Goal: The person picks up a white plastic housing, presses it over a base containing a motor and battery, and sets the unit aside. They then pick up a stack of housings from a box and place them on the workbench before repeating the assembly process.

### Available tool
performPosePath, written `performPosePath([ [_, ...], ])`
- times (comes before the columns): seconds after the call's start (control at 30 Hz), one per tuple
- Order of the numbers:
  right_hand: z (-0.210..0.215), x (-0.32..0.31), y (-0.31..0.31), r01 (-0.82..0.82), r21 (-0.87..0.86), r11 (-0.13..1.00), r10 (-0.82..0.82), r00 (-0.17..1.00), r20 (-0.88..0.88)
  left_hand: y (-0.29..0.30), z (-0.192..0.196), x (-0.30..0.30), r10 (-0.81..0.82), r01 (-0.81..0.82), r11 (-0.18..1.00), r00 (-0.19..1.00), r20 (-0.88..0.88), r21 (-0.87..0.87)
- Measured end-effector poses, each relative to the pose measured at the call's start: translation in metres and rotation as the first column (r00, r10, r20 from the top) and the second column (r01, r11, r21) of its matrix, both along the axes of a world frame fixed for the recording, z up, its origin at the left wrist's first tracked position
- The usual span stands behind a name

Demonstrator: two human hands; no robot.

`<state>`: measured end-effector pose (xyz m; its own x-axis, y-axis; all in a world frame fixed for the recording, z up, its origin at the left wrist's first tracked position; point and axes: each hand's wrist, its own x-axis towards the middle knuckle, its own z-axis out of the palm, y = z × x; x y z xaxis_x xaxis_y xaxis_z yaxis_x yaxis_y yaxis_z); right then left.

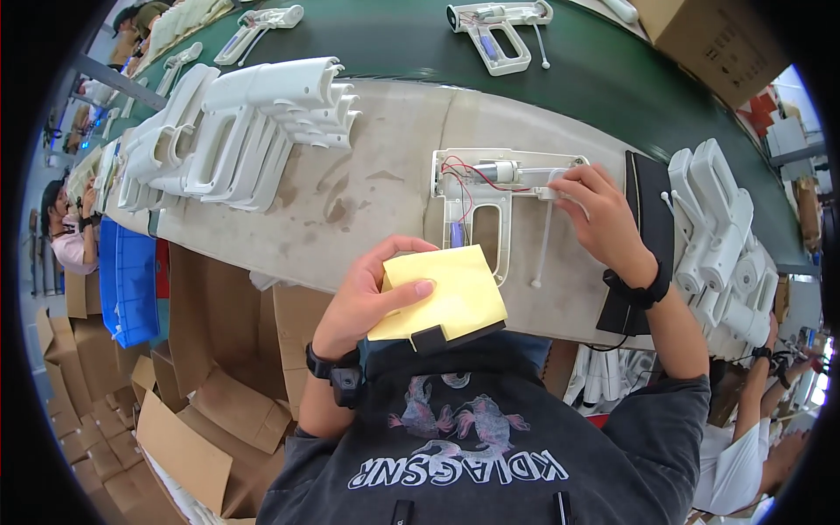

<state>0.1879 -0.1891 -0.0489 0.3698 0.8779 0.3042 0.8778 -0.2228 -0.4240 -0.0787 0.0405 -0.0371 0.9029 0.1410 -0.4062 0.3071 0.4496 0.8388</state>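
Observation:
My left hand (385, 293) is closed on a yellow sheet (459, 284), thumb on top and fingers behind it. Black foam-like pieces (429, 339) show along the sheet's lower edge. Past the sheet lies an open white gun-shaped housing half (503, 219) on the table. Inside it are a silver motor (496, 172), red wires (455, 166) and a blue cylinder (457, 234); the sheet covers part of its grip. My right hand (604, 214) has its fingertips pinched together at the housing's right end, by a white rod (543, 245). Whatever sits between those fingertips is too small to make out.
White housing shells (254, 131) are stacked on the table at left, more shells (717, 227) at right beside a black mat (643, 201). Partly assembled units (499, 35) lie on the green belt (385, 44). Cardboard boxes (210, 420) and a blue bin (127, 280) stand lower left. People work on both sides.

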Motion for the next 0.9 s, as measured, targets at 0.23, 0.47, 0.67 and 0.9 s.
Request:
performPosePath([
  [0.23,-0.007,0.004,-0.001,-0.022,0.025,0.999,0.019,0.993,0.119,-0.004,0.004,0.008,-0.028,0.029,1.0,0.999,-0.029,0.01],
  [0.47,-0.001,0.003,-0.004,0.011,0.002,1.0,-0.011,1.0,0.009,-0.008,0.012,0.02,-0.058,0.058,0.994,0.998,-0.012,0.093],
  [0.67,0.046,-0.043,-0.013,-0.016,0.085,0.996,0.026,0.993,-0.112,-0.006,0.009,0.028,-0.073,0.071,0.987,0.997,0.007,0.147],
  [0.9,0.06,-0.118,0.017,-0.349,0.154,0.924,0.367,0.924,-0.104,-0.017,0.01,0.03,-0.078,0.058,0.968,0.994,0.074,0.243],
])
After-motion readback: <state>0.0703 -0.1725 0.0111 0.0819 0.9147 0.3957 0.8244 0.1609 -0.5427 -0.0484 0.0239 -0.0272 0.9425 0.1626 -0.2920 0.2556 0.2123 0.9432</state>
